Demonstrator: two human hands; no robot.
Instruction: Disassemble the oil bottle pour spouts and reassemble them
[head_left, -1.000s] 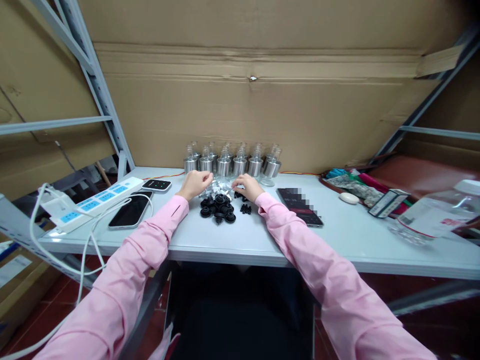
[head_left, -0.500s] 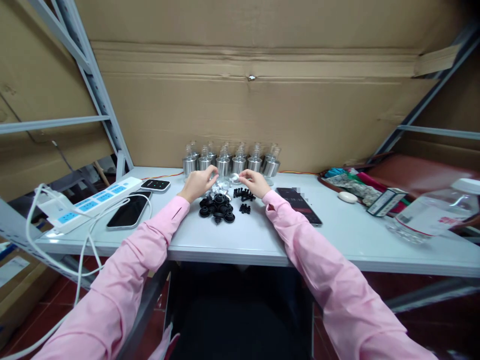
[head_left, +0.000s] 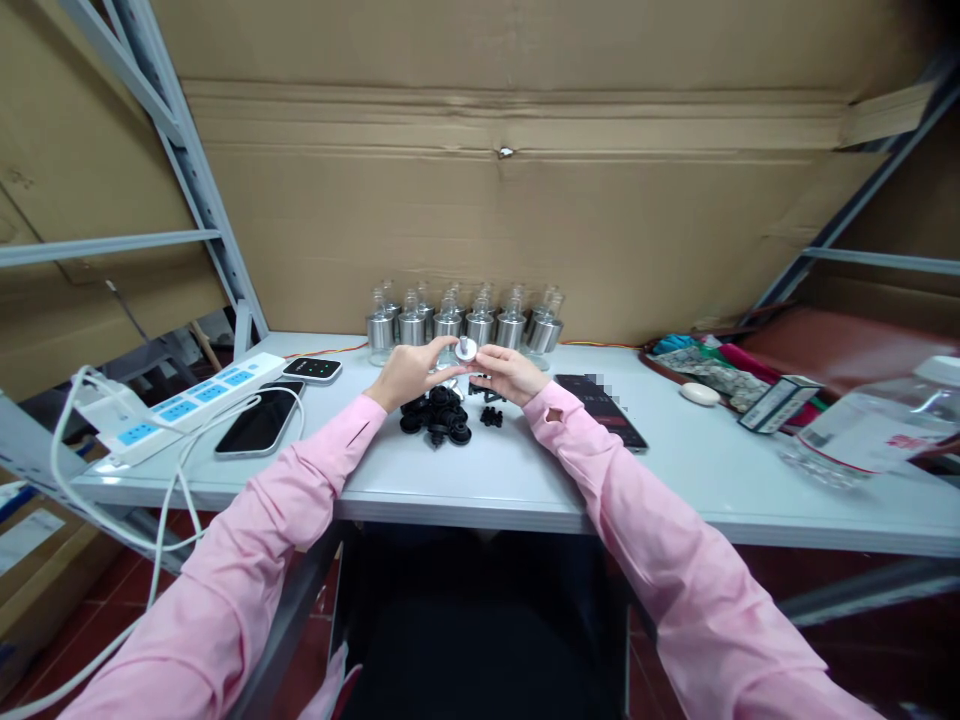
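Note:
My right hand point(head_left: 514, 374) pinches a white round disc-like piece point(head_left: 466, 350) at its right edge. A short greyish stem stands up from the disc's middle. My left hand point(head_left: 412, 373) curves its thumb and index finger around the disc's left side, tips against the piece. Below my hands lies a pile of black round caps point(head_left: 437, 415). Beside it are small black pegs point(head_left: 491, 416), some of them hidden under my right hand. White and clear small parts point(head_left: 454, 384) show partly behind the pile. Glass bottles with silver bands point(head_left: 412, 322) stand in rows behind.
At the left lie a power strip point(head_left: 180, 408) with white cables, a phone point(head_left: 259, 420) and a small black-and-white device point(head_left: 312, 371). A dark phone point(head_left: 600, 410) lies right of my hand. Farther right are a white oval object point(head_left: 699, 395), a small box point(head_left: 778, 404) and a clear plastic bottle point(head_left: 870, 425).
My hands have come together over the parts. The right hand has raised the white disc and tilted its face toward me; the left hand has moved right to meet it.

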